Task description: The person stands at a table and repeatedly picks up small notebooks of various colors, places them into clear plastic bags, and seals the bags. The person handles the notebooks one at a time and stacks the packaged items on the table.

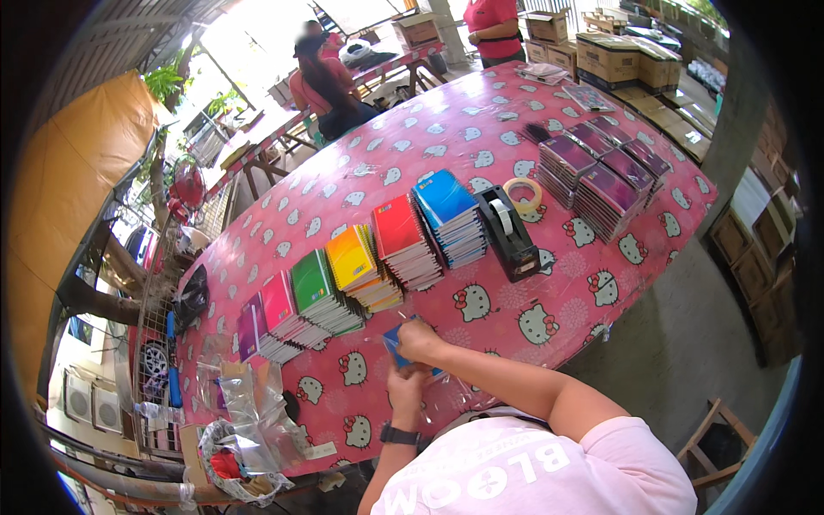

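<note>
Both my hands are closed around a small blue notebook (392,337) near the front edge of the table. My right hand (418,341) grips its upper part, while my left hand (407,384), below a dark wristwatch, holds the lower side. Shiny clear plastic shows about the notebook; my fingers cover most of it. Just beyond, spiral notebooks stand in a row of stacks: purple (251,326), pink (278,304), green (311,280), yellow (348,257), red (399,227) and blue (445,199). A black tape dispenser (513,245) sits right of the blue stack.
A tape roll (524,196) and plastic-wrapped purple notebooks (605,178) lie to the right on the pink table cover (472,300). Clear plastic bags (257,399) lie at the near left. One person (324,90) sits beyond the table; another (493,30) stands. Cardboard boxes (608,58) are stacked behind.
</note>
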`<state>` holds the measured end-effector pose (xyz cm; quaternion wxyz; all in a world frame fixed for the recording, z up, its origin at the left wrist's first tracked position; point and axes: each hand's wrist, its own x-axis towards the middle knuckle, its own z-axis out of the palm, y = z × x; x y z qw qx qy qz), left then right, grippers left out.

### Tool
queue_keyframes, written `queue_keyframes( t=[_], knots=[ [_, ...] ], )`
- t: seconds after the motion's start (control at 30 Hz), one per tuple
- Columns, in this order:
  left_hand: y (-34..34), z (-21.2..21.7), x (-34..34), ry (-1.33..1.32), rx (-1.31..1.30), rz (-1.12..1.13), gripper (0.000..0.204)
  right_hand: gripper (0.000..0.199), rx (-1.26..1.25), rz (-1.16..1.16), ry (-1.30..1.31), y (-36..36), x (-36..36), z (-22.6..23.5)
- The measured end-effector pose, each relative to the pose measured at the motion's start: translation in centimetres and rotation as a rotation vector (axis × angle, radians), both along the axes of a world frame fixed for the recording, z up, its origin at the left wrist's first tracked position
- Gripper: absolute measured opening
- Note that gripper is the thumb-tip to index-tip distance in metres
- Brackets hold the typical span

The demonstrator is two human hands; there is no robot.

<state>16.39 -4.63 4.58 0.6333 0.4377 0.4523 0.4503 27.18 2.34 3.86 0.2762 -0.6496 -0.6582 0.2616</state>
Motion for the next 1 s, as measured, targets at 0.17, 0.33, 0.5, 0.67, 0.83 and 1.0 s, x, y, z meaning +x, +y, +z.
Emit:
queue_keyframes(
  t=[0.17,0.33,0.5,0.67,0.83,1.0],
  knots=[
    [6.1,-4.1,-6.5,0.544,0.635,0.164,0.066,0.023,-0.036,0.045,0.031,0.7,-0.1,-0.5],
    [13.2,-3.1,-6.4,0.437,0.347,-0.291,0.041,0.025,-0.081,0.105,0.139,0.4,1.5,0.1],
    [15.6,-2.0,-4.4,0.475,0.167,-0.243,0.025,0.027,-0.135,0.11,0.155,0.0,1.5,0.9],
    [10.1,-2.2,-3.3,0.516,0.687,0.488,0.028,0.024,-0.237,0.06,0.181,0.0,2.6,1.8],
    [1.8,-4.7,-5.3,0.603,0.724,-0.054,0.037,0.016,-0.088,0.226,0.207,-0.3,2.6,1.3],
    [3.7,-3.7,-6.5,0.751,0.813,-0.181,0.056,0.068,-0.003,0.555,-0.427,-3.4,3.9,4.0]
  ],
)
